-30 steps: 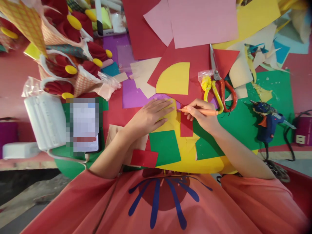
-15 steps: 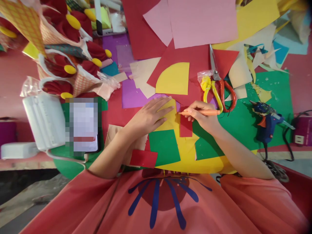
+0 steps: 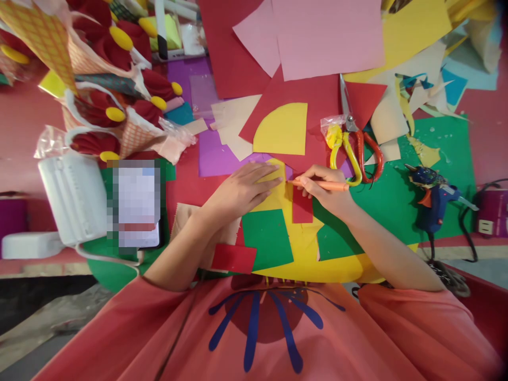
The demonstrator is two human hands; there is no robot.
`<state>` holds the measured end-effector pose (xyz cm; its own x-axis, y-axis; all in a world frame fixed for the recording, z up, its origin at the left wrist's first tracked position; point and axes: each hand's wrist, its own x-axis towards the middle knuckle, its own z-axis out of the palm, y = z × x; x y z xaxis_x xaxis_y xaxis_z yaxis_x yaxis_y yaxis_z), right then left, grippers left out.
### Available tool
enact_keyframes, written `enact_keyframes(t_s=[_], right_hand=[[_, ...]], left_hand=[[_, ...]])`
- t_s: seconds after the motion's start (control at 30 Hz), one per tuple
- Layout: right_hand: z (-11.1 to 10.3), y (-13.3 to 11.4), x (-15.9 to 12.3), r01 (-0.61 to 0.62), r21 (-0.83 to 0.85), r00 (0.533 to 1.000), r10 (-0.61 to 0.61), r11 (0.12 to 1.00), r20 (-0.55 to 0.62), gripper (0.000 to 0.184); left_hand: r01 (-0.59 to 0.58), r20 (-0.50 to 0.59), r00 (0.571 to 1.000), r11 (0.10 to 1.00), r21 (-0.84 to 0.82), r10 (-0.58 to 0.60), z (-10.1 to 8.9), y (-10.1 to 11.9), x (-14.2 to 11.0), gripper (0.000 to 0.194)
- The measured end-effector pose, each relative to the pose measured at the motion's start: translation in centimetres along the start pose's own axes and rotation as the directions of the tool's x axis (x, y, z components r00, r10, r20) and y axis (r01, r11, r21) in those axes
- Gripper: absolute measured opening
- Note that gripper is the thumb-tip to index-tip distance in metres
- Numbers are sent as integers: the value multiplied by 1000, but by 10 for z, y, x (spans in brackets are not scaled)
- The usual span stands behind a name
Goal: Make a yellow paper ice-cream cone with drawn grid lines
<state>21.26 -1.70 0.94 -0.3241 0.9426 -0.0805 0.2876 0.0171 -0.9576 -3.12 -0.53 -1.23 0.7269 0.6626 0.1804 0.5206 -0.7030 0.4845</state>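
My left hand (image 3: 251, 185) lies flat, fingers spread, on a yellow paper piece (image 3: 280, 197). My right hand (image 3: 323, 185) grips an orange pen (image 3: 332, 186); its tip points left at the yellow piece's right edge, though I cannot tell if it touches. Below my right fingers is a small red paper rectangle (image 3: 302, 210). A green paper piece (image 3: 268, 239) lies below my left hand. Above both hands rests a yellow quarter-circle (image 3: 282, 129) on dark red paper. Scissors (image 3: 351, 127) with red and yellow handles lie just above my right hand.
A blue hot glue gun (image 3: 433, 203) lies at the right on a green sheet (image 3: 456, 143). To the left are a phone (image 3: 137, 206) with a blurred screen and a white box-shaped device (image 3: 73, 198). Paper cones with red filling (image 3: 99, 106) crowd the upper left. Pink sheets (image 3: 331, 37) lie at the back.
The pen and my right hand have shifted slightly left, bringing the tip to the yellow piece's edge. My left hand stays nearly still.
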Motion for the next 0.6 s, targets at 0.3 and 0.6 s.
enact_keyframes(t_s=[0.3, 0.6], right_hand=[[0, -4, 1, 23, -9, 999, -23, 1000, 46, 25], [-2, -6, 0, 74, -66, 997, -71, 995, 37, 23]], left_hand=[[0, -3, 1000, 1000, 2, 0, -1, 1, 1, 35], [-26, -19, 999, 999, 36, 27, -1, 1, 1, 36]])
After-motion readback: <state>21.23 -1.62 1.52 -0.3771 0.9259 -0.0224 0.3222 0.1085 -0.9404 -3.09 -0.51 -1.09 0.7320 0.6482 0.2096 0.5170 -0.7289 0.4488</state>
